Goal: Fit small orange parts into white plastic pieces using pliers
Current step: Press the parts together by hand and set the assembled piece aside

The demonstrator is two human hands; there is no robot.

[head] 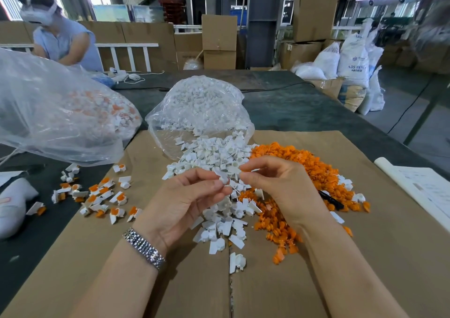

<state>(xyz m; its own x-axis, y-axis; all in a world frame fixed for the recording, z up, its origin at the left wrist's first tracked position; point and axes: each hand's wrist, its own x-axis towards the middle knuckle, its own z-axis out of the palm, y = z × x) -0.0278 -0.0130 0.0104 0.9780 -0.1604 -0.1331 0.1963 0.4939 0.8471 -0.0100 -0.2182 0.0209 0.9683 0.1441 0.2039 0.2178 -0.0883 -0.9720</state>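
— Where are the hands right now?

— Both raised over the cardboard sheet (365,256) on the worktop (304,108). The left hand (181,199) pinches a white plastic piece (223,177) at its fingertips; the right hand (280,183) has its fingers curled and meets that same piece from the other side.

— And the stock?

— White pieces (219,152) spill from a clear bag (194,103) just beyond the hands, orange parts (309,169) heaped to their right. Fitted ones (97,193) lie scattered left. Something dark (331,199) lies among the orange; pliers, I can't tell.
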